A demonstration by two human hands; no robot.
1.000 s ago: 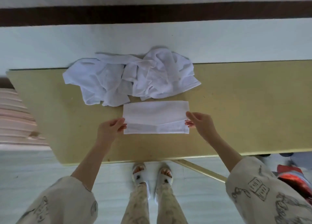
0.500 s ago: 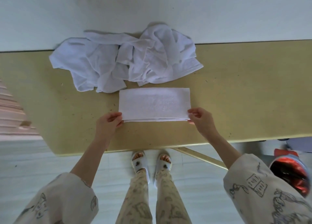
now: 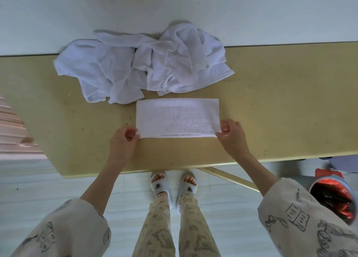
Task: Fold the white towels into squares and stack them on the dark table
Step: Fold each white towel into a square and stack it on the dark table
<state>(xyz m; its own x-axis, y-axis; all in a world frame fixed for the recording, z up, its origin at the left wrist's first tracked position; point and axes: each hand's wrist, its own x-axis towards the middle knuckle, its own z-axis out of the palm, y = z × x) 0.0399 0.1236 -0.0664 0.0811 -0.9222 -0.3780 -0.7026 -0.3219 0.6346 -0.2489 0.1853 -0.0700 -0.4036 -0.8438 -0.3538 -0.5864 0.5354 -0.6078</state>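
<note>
— So, nearest me, what do I have?

— My feet in white slippers (image 3: 170,181) on the pale floor, just under the near edge of the yellowish surface (image 3: 280,105). Printed sleeves frame the bottom corners, and a red-lined bin (image 3: 335,196) sits low at my right.

— And the hands?

— Both are on the folded towel (image 3: 177,118). My left hand (image 3: 123,140) pinches its near left corner, fingers curled at the edge. My right hand (image 3: 232,135) pinches the near right corner the same way.

— Where does that towel lie?

— Flat, a long white rectangle, about midway between the near and far edges, its long side running parallel to the near edge.

— Beyond it?

— A crumpled heap of white towels (image 3: 143,67), just past the folded one, spilling over the far edge against the pale wall.
</note>
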